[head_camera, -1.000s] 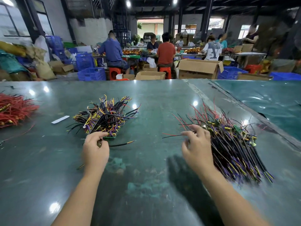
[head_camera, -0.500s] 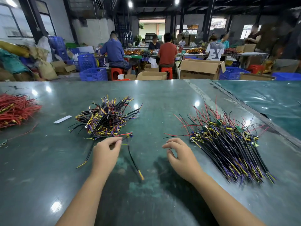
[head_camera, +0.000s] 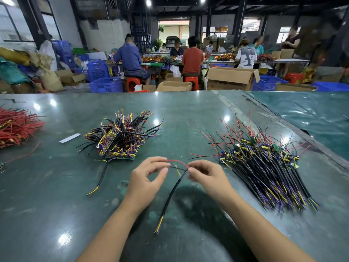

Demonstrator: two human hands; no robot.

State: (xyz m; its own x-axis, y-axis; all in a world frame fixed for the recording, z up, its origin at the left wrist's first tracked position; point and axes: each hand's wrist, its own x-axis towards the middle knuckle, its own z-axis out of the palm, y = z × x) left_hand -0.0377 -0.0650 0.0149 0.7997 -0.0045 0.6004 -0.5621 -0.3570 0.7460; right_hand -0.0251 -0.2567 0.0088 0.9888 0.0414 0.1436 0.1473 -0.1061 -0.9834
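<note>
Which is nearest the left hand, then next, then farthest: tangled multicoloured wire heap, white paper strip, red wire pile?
1. Tangled multicoloured wire heap, just beyond left hand.
2. White paper strip, farther left.
3. Red wire pile, far left.

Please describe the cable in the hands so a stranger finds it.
On the green table, between the tangled pile and the straight pile, the left hand and right hand pinch one black cable. Alone, it is lifted, red lead arching between them.

Factory workshop; wire heaps [head_camera: 264, 167]; workers [head_camera: 191, 57] at benches; cartons [head_camera: 229, 79].
</note>
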